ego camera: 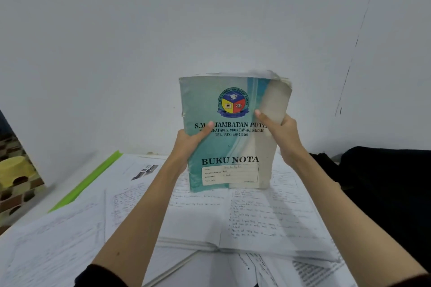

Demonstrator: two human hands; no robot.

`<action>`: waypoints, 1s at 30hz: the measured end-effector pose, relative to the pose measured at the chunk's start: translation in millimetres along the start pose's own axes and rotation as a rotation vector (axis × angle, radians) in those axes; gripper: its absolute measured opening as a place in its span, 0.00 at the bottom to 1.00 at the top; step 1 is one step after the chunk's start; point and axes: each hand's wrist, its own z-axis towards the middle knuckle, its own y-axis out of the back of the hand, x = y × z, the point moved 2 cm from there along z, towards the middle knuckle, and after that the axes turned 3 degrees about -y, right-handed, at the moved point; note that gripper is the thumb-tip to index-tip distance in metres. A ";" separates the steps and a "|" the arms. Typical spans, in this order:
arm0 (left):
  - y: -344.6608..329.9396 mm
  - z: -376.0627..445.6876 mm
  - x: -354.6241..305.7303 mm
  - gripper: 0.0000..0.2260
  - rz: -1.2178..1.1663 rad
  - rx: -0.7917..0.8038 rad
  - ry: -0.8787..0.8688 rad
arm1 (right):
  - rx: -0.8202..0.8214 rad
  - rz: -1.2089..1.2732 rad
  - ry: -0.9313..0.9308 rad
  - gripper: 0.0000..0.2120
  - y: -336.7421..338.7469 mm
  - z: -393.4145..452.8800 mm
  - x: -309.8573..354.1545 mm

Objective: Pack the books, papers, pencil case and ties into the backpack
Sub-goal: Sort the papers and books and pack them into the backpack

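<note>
Two hands, left hand (186, 144) and right hand (283, 133); one closed teal notebook (224, 147). One open book (245, 216), one green folder (88, 182), one yellow stool (16, 170) far left; the loose papers (58, 240) overlap, count unclear.

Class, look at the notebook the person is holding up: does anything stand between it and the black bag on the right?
Nothing visible does. Both hands, left hand and right hand, hold the notebook upright above the papers; the black bag lies right, its opening unseen.

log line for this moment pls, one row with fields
stage: book lifted | left hand: grips notebook | right hand: grips notebook | papers: spread below | dark bag: at right
</note>
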 end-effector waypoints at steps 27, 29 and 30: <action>-30.2 8.4 41.1 0.26 -0.011 0.149 0.109 | -0.077 -0.047 -0.110 0.46 28.1 -11.5 -43.8; -31.2 -3.0 50.7 0.23 0.009 0.082 0.115 | -0.041 -0.069 -0.143 0.53 26.0 -17.4 -44.2; -31.7 -6.2 50.9 0.21 -0.001 0.039 0.102 | -0.018 -0.075 -0.150 0.51 25.2 -17.8 -42.1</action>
